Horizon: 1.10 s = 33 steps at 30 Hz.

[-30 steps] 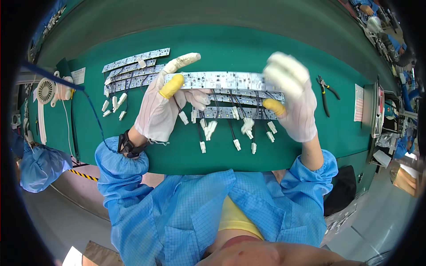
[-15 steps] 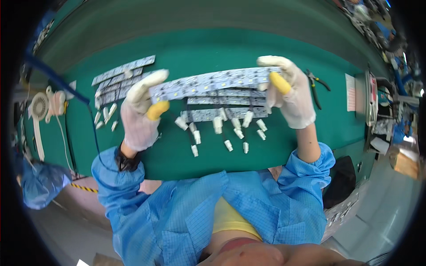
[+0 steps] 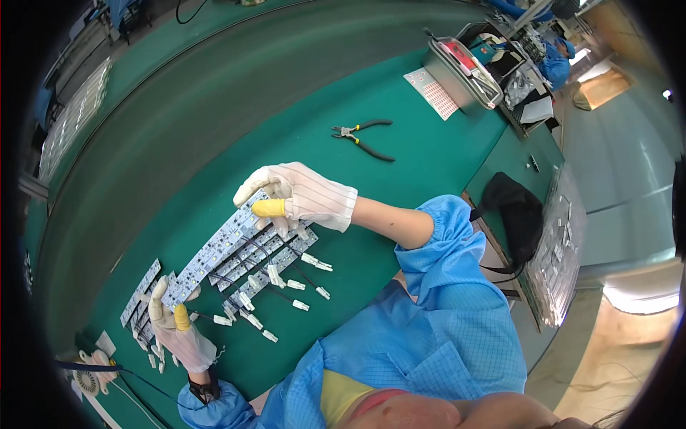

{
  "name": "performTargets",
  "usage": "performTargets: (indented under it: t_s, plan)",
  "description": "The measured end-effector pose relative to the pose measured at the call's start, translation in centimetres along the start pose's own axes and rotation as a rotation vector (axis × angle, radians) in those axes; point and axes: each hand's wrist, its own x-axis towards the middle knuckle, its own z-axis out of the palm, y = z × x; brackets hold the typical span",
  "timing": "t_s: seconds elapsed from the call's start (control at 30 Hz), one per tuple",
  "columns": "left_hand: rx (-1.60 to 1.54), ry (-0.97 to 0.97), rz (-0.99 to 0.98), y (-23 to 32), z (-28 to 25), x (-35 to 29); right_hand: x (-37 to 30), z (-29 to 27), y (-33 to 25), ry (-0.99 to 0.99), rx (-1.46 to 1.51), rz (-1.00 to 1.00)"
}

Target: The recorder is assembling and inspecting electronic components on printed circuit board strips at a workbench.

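Observation:
A long white LED circuit board strip (image 3: 218,250), dotted with small yellowish chips, slants between my two gloved hands. My left hand (image 3: 176,325) pinches its lower left end, a yellow cot over the thumb. At the upper right end, my right hand (image 3: 307,196) grips it with its own yellow-covered thumb. Under and beside the held strip lie several similar LED strips (image 3: 291,252) on the green mat. Dark leads run from them to white plug connectors (image 3: 276,276). Another group of LED strips (image 3: 140,292) lies just beyond my left hand, partly hidden by it.
Black-handled cutting pliers (image 3: 348,131) lie on the mat beyond my right hand. Farther right are a printed sheet (image 3: 434,95) and a grey bin (image 3: 464,75). A small white fan (image 3: 87,380) stands at lower left. A black cloth item (image 3: 516,222) lies right of my right sleeve.
The view has swung round to the right, so the bench now runs diagonally and more of its right side shows. Both hands still hold the LED strip by its ends.

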Motion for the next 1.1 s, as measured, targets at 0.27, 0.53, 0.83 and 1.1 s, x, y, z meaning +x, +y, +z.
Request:
performTargets:
  t_s: [0.27,0.53,0.83,1.1]
  plan:
    - [0.014,-0.009,-0.078,0.5,-0.2,-0.2,0.2,0.0,-0.1,-0.012,-0.006,0.024]
    - [0.103,0.029,-0.107,2.4,-0.1,-0.9,-0.1,0.8,-0.1,-0.049,0.162,0.104]
    - [-0.011,-0.102,-0.163,3.6,-0.2,-0.1,-0.3,1.1,-0.1,0.067,0.129,0.055]
    - [-0.183,-0.184,-0.062,2.5,-1.3,-0.2,-0.1,1.0,1.1,0.012,0.116,-0.105]
